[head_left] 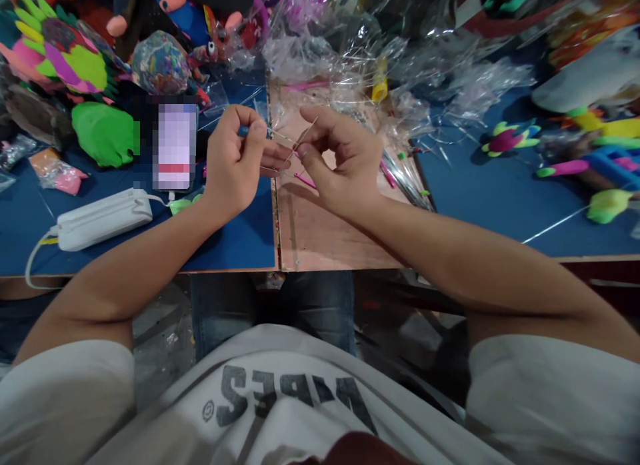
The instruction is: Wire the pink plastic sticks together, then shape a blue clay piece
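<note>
My left hand (pixel 234 160) is raised over the seam between the blue tabletop and a wooden board, thumb and forefinger pinched on a thin, light-coloured wire (pixel 280 136). The wire runs toward my right hand (pixel 345 157), which hovers over the board with its thumb and forefinger closed on a thin strand (pixel 309 128). The strands cross between the two hands; whether they are one piece I cannot tell. Below them a pink stick (pixel 305 180) lies on the wooden board (pixel 320 235). Beside my right wrist rests a bundle of thin rods (pixel 413 182), some with pink or green parts.
A phone (pixel 174 145) with a blurred screen and a white power block (pixel 105 218) with cables lie left. Colourful clay-like figures (pixel 80 58) crowd the back left. Crumpled clear plastic (pixel 345 45) spreads across the back. A small multicoloured turtle shape (pixel 511 138) sits right.
</note>
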`<state>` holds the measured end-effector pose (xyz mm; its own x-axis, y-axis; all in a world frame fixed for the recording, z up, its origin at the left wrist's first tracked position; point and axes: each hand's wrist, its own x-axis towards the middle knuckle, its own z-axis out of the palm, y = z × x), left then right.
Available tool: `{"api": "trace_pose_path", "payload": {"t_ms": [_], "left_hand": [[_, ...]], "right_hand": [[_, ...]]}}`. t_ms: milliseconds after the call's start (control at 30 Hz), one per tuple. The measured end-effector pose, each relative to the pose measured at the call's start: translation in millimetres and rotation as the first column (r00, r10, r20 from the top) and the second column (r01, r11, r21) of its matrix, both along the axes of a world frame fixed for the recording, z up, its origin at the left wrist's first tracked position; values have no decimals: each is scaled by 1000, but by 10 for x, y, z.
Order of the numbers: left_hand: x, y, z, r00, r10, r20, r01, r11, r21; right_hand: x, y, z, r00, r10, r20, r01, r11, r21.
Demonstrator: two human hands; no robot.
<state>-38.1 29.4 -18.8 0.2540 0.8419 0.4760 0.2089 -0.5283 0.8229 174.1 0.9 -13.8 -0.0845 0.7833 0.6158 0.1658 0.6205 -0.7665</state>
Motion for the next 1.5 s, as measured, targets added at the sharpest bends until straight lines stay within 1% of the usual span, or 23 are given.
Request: {"api": "trace_pose_path", "payload": {"t_ms": [67,200,333,433,500,600,700,767,800,833,867,900,933,967,1033,1100,1167,1233,1300,1433,1500], "left_hand": [[4,-7,4,1000,0,29,1,999,-34],[36,-43,31,994,48,103,-33,990,-136],[105,-155,178,981,97,167,-56,970,-239],[155,-231,297,962,94,256,-15,956,-293],[176,-252,333,948,78,307,21,952,-306],[180,-239,316,938,72,339,41,949,-314],[159,-198,263,946,96,308,3,953,-304],[136,-168,233,959,106,265,-30,961,-275],[124,-156,223,963,102,248,-37,966,-255],[113,-148,216,966,96,240,-39,972,-232],[103,-144,211,967,89,237,-37,977,-212],[95,-145,208,967,82,241,-36,981,-192],[89,-151,207,966,82,246,-40,985,-171],[84,-161,206,965,88,248,-51,987,-152],[77,-192,210,965,115,236,-90,990,-113],[72,-230,224,967,143,210,-132,989,-68],[70,-269,250,971,155,181,-153,988,-23],[72,-302,281,976,146,164,-151,988,19],[77,-324,303,978,139,157,-147,988,41],[93,-339,301,978,161,133,-166,986,32],[104,-339,286,979,166,119,-172,984,46]], "right_hand": [[7,-10,20,1000,-10,26,9,1000,29],[30,15,22,996,-58,61,49,989,138],[74,78,-17,974,-152,168,109,965,238],[110,93,-19,937,-242,252,165,942,291],[136,91,-3,923,-256,287,152,928,339],[178,109,18,910,-228,346,93,926,366],[203,155,20,913,-175,369,48,943,329],[194,176,21,943,-100,319,0,954,300],[181,179,24,962,-49,269,-29,961,276],[165,177,28,979,13,205,-62,971,232],[147,171,36,988,80,130,-101,982,162],[130,164,45,988,149,45,-152,986,65],[114,155,56,976,214,-42,-216,975,-47],[100,147,69,955,270,-125,-288,944,-160],[79,131,101,905,341,-253,-414,844,-343],[62,112,137,874,357,-331,-477,761,-440],[48,89,174,860,350,-371,-503,702,-504],[42,68,204,850,353,-391,-523,661,-539],[44,55,218,838,374,-397,-543,648,-534],[50,62,190,796,447,-408,-600,674,-431],[38,73,161,779,457,-428,-615,690,-382]]}}
